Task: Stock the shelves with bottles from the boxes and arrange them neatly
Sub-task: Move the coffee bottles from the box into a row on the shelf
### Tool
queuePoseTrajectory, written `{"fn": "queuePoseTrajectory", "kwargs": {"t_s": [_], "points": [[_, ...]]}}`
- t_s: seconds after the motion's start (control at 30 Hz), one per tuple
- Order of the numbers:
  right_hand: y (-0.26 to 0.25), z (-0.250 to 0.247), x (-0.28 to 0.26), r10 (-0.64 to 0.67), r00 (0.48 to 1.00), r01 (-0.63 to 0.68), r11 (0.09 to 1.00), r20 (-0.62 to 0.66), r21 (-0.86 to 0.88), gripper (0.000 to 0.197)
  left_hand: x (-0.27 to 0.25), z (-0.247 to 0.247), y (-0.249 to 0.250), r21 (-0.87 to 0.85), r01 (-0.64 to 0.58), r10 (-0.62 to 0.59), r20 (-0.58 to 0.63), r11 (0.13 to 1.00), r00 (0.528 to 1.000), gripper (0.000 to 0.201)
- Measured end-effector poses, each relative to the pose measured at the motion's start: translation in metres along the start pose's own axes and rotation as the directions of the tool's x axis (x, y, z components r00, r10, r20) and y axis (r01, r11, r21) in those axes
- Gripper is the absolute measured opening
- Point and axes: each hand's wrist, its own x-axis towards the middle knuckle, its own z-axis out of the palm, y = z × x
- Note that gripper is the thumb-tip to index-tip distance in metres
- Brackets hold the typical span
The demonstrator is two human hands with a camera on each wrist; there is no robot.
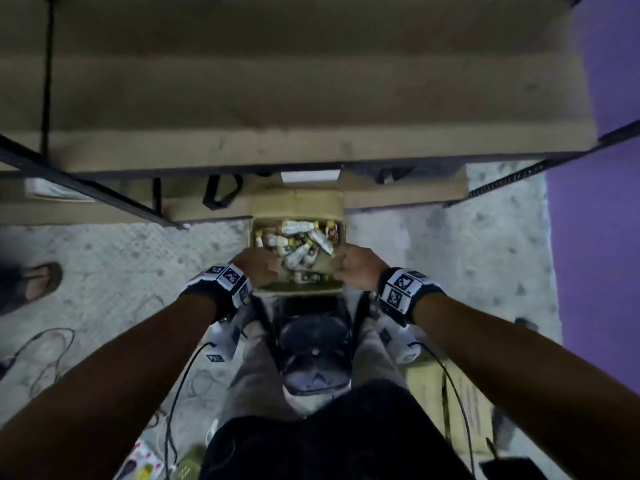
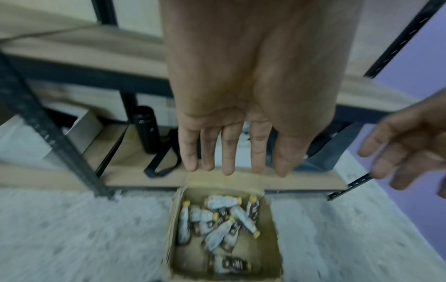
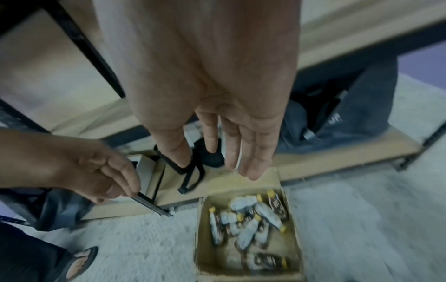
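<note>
An open cardboard box (image 1: 298,202) stands on the floor against the bottom shelf, and several small yellow-capped bottles (image 1: 299,244) lie jumbled inside it. My left hand (image 1: 258,268) hovers over the box's near left corner and my right hand (image 1: 360,268) over its near right corner. In the left wrist view the left hand's fingers (image 2: 231,152) are straight, held above the box (image 2: 173,219) and bottles (image 2: 217,219), holding nothing. The right hand (image 3: 231,143) is likewise flat and empty above the box (image 3: 201,229).
A metal rack with bare wooden shelves (image 1: 277,98) fills the upper view. Its bottom shelf holds a black flask (image 2: 146,129) and a dark bag (image 3: 350,106). A black stool (image 1: 313,344) stands between my legs and a second carton (image 1: 460,403) is at the right. Another person's sandalled foot (image 1: 38,282) and cables (image 1: 52,344) are on the left.
</note>
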Motion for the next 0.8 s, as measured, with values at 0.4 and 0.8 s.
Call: {"fn": "queuePoseTrajectory", "kwargs": {"t_s": [0.4,0.8], "points": [[0.134,0.133,0.132,0.259,0.962,-0.272,0.901,0.086,0.338,0.013,0.139,0.154,-0.072,-0.22,0.225,-0.209,0.092,0.949,0.974,0.025],[0.15,0.221,0.345,0.386,0.854,-0.485,0.347,0.35,0.803,0.014,0.313,0.198,-0.161,-0.918,0.273,-0.36,0.16,0.289,0.919,0.024]]}}
